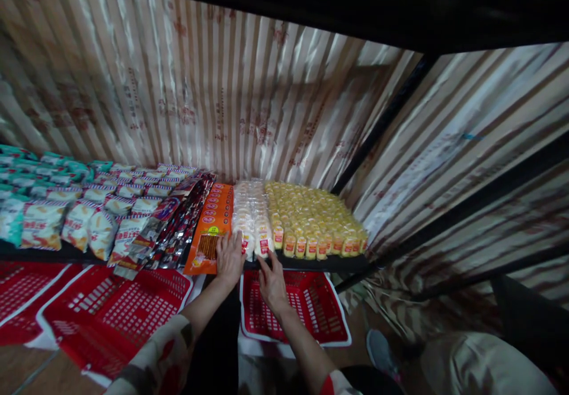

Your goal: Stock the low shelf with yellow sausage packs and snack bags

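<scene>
My left hand [230,258] rests at the shelf's front with its fingers stretched out, between a flat orange snack packet [217,211] and two rows of clear-wrapped white packets [263,229]. Its fingertips touch the nearest white packet of the left row. With fingers apart, my right hand [272,282] reaches up to the front white packet of the right row, its fingertips at the lower edge. Neither hand is closed around anything. Right of the white rows stand many small yellow wrapped packets [311,220] in tight rows.
Left of the orange packet lie dark shiny packets [178,223], white snack bags [98,229] and teal bags [11,217]. Below the black shelf [306,266] stand red baskets [336,315] [128,282]. Striped sheeting [200,86] hangs behind; black posts [391,116] rise at right. A person's leg [480,365] shows lower right.
</scene>
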The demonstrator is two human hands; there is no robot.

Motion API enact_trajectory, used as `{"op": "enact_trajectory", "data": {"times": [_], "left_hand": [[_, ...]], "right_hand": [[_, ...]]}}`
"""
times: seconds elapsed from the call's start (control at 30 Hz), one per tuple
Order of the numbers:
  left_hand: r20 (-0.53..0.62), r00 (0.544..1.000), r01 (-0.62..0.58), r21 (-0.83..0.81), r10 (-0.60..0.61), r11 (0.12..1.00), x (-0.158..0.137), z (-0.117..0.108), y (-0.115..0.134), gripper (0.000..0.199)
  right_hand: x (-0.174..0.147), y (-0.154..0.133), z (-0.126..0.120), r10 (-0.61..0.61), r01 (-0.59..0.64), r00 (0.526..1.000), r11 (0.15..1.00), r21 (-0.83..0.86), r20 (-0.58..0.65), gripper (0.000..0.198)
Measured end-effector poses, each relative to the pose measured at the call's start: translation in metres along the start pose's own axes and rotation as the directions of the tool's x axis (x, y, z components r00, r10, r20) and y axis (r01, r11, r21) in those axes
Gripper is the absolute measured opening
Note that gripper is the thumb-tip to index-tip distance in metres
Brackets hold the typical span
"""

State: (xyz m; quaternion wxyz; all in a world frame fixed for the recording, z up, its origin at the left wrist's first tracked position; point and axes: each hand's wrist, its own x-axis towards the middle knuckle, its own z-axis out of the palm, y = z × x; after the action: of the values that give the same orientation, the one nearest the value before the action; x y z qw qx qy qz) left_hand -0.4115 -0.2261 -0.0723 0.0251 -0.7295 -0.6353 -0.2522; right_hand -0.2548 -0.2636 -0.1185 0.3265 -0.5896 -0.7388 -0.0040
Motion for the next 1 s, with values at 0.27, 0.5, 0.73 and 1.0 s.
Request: {"op": "enact_trajectory", "data": {"times": [0.27, 0.5, 0.73, 1.0], "left_hand": [[0.028, 1.000, 0.010, -0.011, -0.010, 1.000, 0.007, -0.009, -0.001, 0.055], [-0.052, 0.999, -0.001, 0.000, 0.001, 1.000, 0.008, 0.002, -0.008, 0.054], [-0.049, 0.999, 0.000, 0.047, 0.002, 0.999, 0.014, 0.002, -0.009, 0.059], [-0.029, 0.999, 0.025, -0.030, -0.026, 0.999, 0.017, 0.006, -0.010, 0.066]], "right_hand": [[0.002, -0.005, 0.011, 0.044, -0.047, 0.997, 0.998, -0.045, -0.056, 0.042], [0.003, -0.010, 0.019, 0.123, -0.126, 0.989, 0.992, -0.026, -0.083, 0.045], [0.011, -0.012, 0.019, 0.182, -0.178, 0.979, 0.983, 0.043, -0.095, 0.047], [0.010, -0.016, 0.017, 0.182, -0.175, 0.977, 0.982, 0.066, -0.110, 0.045]]}}
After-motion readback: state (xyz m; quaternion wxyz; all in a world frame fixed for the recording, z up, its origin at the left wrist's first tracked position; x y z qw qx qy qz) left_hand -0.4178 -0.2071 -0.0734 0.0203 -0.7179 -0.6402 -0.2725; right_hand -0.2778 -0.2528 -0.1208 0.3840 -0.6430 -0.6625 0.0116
